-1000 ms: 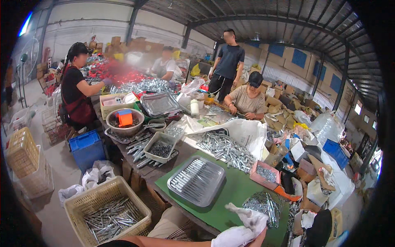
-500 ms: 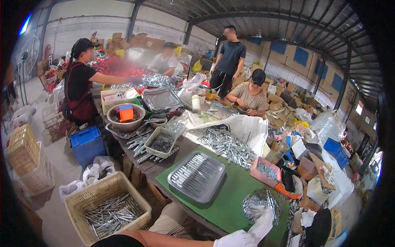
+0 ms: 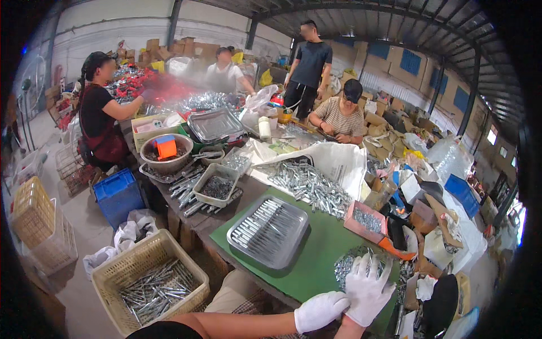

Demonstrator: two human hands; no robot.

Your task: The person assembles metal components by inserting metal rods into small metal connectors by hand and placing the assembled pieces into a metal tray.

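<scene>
My right hand (image 3: 367,287), in a white glove, is raised palm down with its fingers spread and nothing held in them. Beside its wrist, my left hand (image 3: 320,312), gloved too, has its fingers closed on the edge of the right glove. Behind the right hand lies a round heap of small shiny metal parts (image 3: 343,266), partly hidden by its fingers. To the left, a grey tray (image 3: 293,248) on the green mat (image 3: 324,274) carries slim metal pieces (image 3: 265,223) laid in a row.
Beyond the tray, silvery metal tubes (image 3: 313,189) lie piled on a white sack (image 3: 344,164). A pink box of small parts (image 3: 366,222) stands to the right. A yellowish basket (image 3: 107,277) of metal rods is at lower left. Several co-workers are around the tables.
My right hand has risen from beside the metal parts and spread its fingers. My left hand has moved up along with it, staying at its wrist. The view has shifted slightly.
</scene>
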